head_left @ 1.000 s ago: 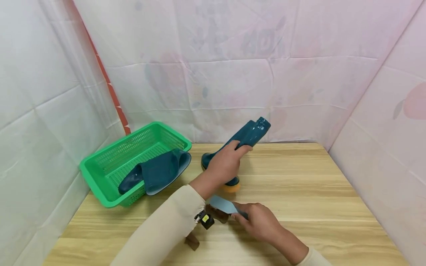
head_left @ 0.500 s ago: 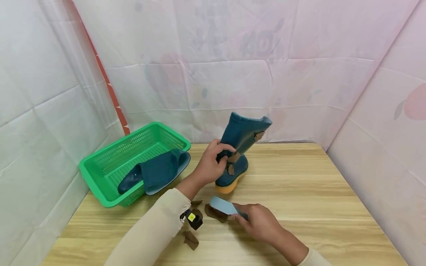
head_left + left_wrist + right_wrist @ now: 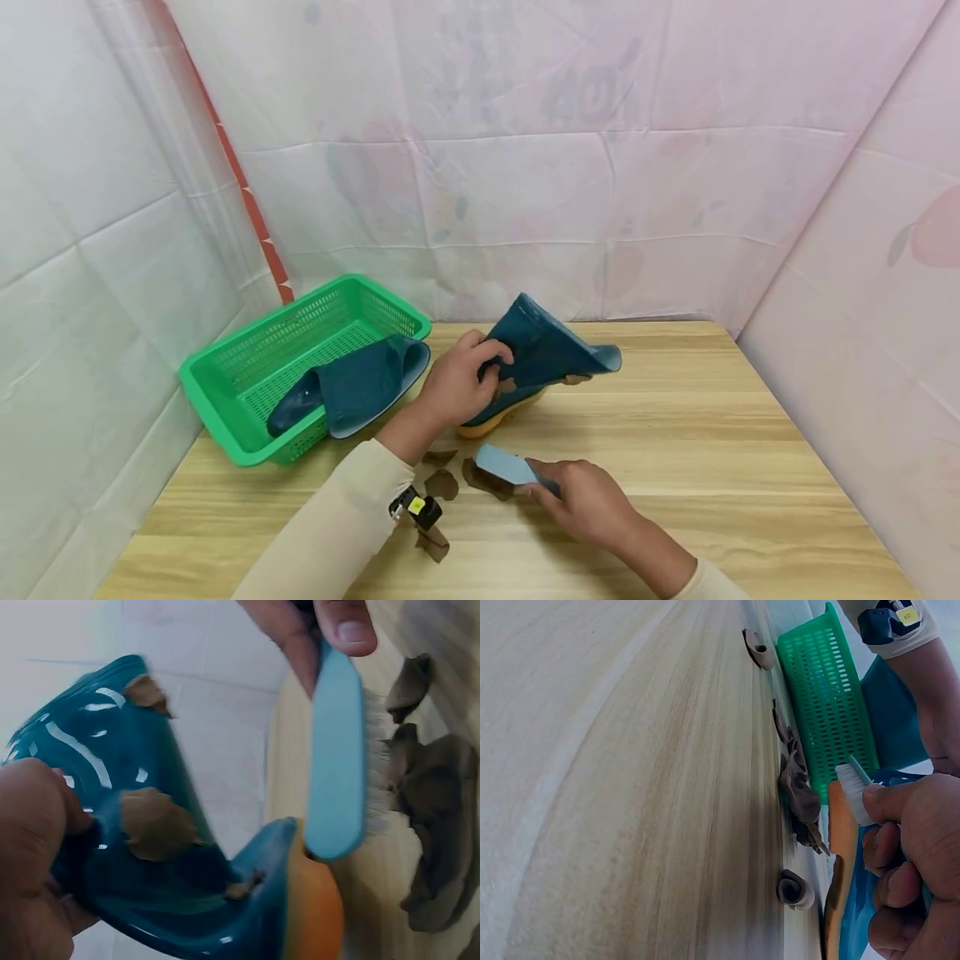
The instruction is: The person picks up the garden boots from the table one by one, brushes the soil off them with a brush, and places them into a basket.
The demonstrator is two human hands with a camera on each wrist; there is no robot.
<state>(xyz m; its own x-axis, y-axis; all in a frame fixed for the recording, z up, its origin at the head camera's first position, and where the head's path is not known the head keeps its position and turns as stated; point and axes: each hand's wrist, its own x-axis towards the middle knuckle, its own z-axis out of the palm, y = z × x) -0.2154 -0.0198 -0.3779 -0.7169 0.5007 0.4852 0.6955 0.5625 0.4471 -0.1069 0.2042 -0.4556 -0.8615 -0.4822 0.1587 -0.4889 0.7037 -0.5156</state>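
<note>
My left hand grips a teal rubber boot by its shaft, holding it tilted with the opening towards the right. Brown patches stick to the boot's shaft and foot in the left wrist view, and its sole is orange. In my right hand is a light-blue brush, gripped by the handle. White bristles show in the right wrist view. The brush head lies over a brown clump on the table, apart from the boot's shaft.
A green perforated basket stands at the left, with a second teal boot lying over its front rim. Several brown scraps lie on the wooden table near my left wrist. Sheeted walls border the back and sides.
My left hand has turned the boot, bringing its brown-patched side into view and then tipping its opening right and down. That hand has shifted left. The right hand and brush have stayed almost still.
</note>
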